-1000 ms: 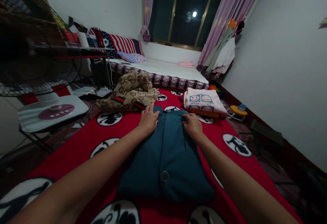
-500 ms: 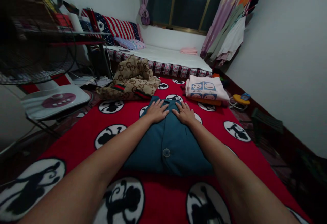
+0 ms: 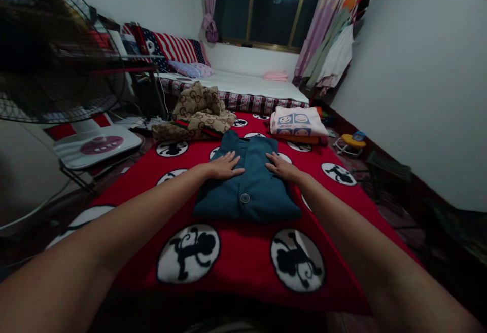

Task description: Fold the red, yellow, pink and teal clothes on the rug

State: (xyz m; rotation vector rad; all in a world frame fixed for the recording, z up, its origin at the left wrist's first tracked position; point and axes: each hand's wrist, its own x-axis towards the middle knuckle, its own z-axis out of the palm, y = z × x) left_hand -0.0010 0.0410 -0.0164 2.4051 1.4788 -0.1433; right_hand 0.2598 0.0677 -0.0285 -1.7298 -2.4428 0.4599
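Observation:
A folded teal jacket (image 3: 253, 181) lies on the red blanket (image 3: 243, 257), with one large round button (image 3: 244, 198) facing up near its front edge. My left hand (image 3: 225, 165) rests flat on the jacket's left side, fingers spread toward its middle. On the opposite side, my right hand (image 3: 282, 165) touches the jacket's edge with its fingers stretched out. The jacket's collar end points away from me.
Beyond the jacket sit a crumpled brown patterned garment (image 3: 198, 112) and a folded pink garment stack (image 3: 299, 122). A standing fan (image 3: 95, 140) is at left. A bed (image 3: 247, 82) lies under the window. A yellow stool (image 3: 352, 143) stands at right.
My hands have moved apart, from the jacket's upper middle to its left and right sides. More of the jacket's collar end shows. The view has shifted a little.

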